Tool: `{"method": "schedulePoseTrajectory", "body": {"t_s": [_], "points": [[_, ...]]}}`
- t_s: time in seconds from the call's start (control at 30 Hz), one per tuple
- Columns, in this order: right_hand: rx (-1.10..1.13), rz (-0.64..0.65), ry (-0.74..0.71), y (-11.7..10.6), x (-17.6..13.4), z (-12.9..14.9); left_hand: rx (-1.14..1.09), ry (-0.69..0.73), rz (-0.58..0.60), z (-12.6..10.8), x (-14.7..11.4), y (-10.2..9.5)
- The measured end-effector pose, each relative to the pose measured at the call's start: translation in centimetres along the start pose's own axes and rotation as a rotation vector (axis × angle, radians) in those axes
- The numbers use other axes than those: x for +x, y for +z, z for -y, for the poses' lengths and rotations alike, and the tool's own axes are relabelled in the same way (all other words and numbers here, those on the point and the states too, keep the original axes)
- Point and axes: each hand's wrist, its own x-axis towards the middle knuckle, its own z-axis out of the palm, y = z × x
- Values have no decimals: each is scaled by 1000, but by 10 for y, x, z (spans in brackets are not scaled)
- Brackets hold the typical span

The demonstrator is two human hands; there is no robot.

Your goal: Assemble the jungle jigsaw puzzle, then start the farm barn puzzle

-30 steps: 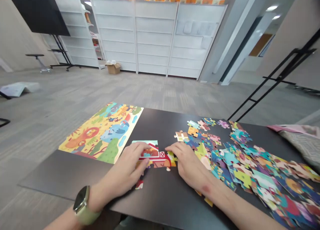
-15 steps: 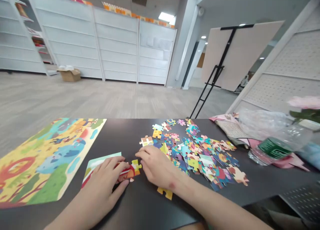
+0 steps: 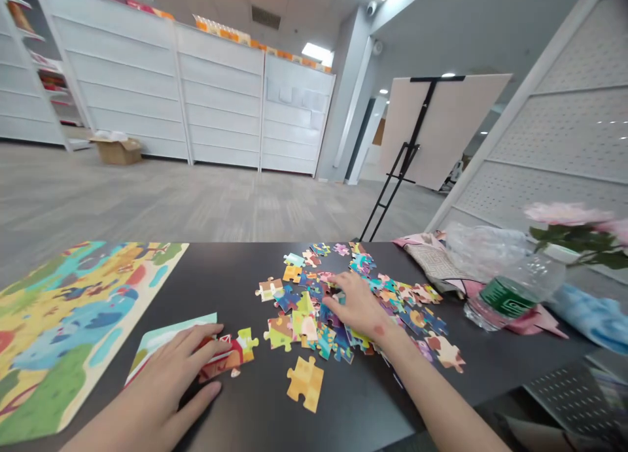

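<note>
My left hand (image 3: 167, 373) rests with fingers spread on a joined strip of jigsaw pieces (image 3: 234, 355), partly covering it; a red and yellow end shows past my fingertips. My right hand (image 3: 358, 303) reaches over a heap of loose jigsaw pieces (image 3: 307, 318), thumb apart from the fingers and no piece visible in its grasp. Its fingertips touch or hover just above the heap; I cannot tell which. A single yellow jigsaw piece (image 3: 305, 383) lies on the dark table between my hands, nearer the front edge.
A colourful picture sheet (image 3: 98, 314) lies at the left of the table (image 3: 245, 413). On the right are a green-labelled plastic bottle (image 3: 507, 298), a pink-patterned cloth or bag (image 3: 432, 259), crumpled clear plastic (image 3: 485, 246) and pink flowers (image 3: 566, 213).
My right hand has moved from beside the joined strip, away and to the right, over the heap, uncovering the yellow piece. My left hand stays on the strip. The view has turned slightly right.
</note>
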Motion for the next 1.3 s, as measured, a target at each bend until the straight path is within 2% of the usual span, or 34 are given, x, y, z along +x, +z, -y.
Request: {"method": "schedulePoseTrajectory", "body": {"t_s": [0.13,0.33,0.47,0.53,0.6,0.67,0.73,0.83,0.97,1.03,1.13,1.23,1.3], "points": [[54,-16,32,2,-2,9,-2,2,-45,3,-5,4],[151,-195,163,-10,6,-7,19,-10,-59,10,-15,11],[139,-220,223,-18,3,-14,32,5,-49,14,-17,11],[109,-216,221,-23,-13,-11,30,22,-72,16,-17,13],[64,-191,191,-27,-42,-7,30,41,-106,18,-17,16],[9,-88,147,-28,-78,-2,48,39,-111,21,-18,19],[-12,-45,143,-27,-111,-2,66,47,-109,23,-19,23],[7,-158,188,-26,-137,-10,57,61,-152,22,-20,25],[-35,-346,330,-30,-131,-31,41,33,-194,18,-20,26],[-75,-411,355,-31,-121,-41,48,38,-195,18,-20,26],[-62,-462,349,-30,-110,-49,69,56,-172,26,-23,29],[-45,-503,407,-27,-107,-48,75,73,-140,33,-24,30],[-30,-481,409,-26,-107,-44,69,65,-127,33,-24,29]]}}
